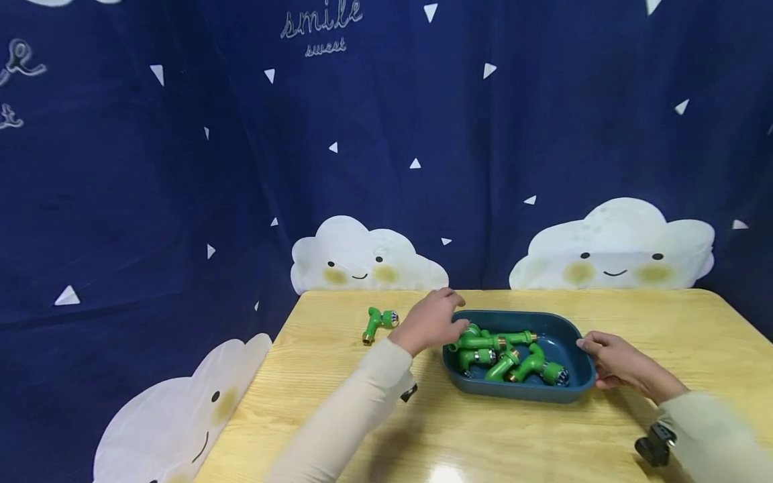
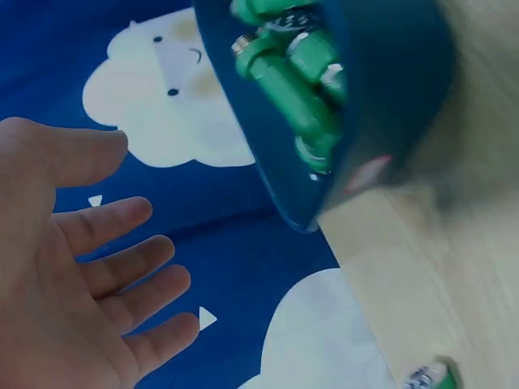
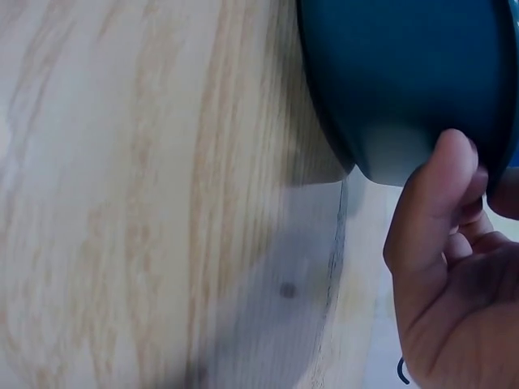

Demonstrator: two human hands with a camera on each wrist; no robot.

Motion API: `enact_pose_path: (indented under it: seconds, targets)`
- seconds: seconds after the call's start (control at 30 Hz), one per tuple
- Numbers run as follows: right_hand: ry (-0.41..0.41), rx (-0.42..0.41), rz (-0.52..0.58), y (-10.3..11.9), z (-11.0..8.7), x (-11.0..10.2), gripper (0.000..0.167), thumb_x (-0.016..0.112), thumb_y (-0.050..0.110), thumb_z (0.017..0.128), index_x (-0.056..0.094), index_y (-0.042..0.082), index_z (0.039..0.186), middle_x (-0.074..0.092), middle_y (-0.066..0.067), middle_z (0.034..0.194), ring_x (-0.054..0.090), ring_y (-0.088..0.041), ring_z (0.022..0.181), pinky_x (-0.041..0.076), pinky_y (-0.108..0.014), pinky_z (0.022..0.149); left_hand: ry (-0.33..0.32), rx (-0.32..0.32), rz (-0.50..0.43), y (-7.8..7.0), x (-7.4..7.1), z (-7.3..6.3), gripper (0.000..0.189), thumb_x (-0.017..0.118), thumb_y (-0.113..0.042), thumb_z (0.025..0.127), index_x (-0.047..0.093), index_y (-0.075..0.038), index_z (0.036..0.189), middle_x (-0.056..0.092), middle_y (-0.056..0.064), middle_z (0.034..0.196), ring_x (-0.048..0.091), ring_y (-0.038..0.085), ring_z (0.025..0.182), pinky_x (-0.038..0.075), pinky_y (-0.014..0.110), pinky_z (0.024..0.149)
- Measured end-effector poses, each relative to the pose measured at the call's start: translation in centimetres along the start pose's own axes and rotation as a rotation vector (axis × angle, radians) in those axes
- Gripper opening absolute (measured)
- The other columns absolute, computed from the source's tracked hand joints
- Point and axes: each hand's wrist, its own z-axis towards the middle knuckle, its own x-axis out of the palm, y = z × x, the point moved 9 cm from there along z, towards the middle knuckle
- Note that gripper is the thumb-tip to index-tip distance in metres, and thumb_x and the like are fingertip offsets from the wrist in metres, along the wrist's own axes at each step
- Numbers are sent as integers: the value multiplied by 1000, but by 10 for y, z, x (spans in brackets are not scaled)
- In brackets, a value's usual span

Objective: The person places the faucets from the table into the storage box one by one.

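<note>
A dark blue plastic basin sits on the wooden table with several green taps piled inside, brass-coloured threads at their ends. At its right end my right hand grips the rim; in the right wrist view the thumb of that hand lies along the basin's outer wall. Fingers spread, my left hand hovers by the basin's left end and holds nothing. The left wrist view shows that hand's palm apart from the basin. One more green tap lies on the table, left of my left hand.
The light wooden table runs back to a dark blue curtain with white triangles and smiling clouds. A small black device is strapped at the right wrist.
</note>
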Motion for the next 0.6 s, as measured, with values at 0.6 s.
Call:
enact_pose_path:
  seconds: [0.6]
  targets:
    - [-11, -20, 32, 0, 1, 4, 29, 33, 23, 108, 45, -1, 97, 52, 0, 69, 55, -13, 58, 52, -26, 53, -101, 49, 83, 54, 18, -85, 47, 61, -36, 96, 58, -10, 136, 49, 11, 149, 52, 27, 135, 47, 43, 108]
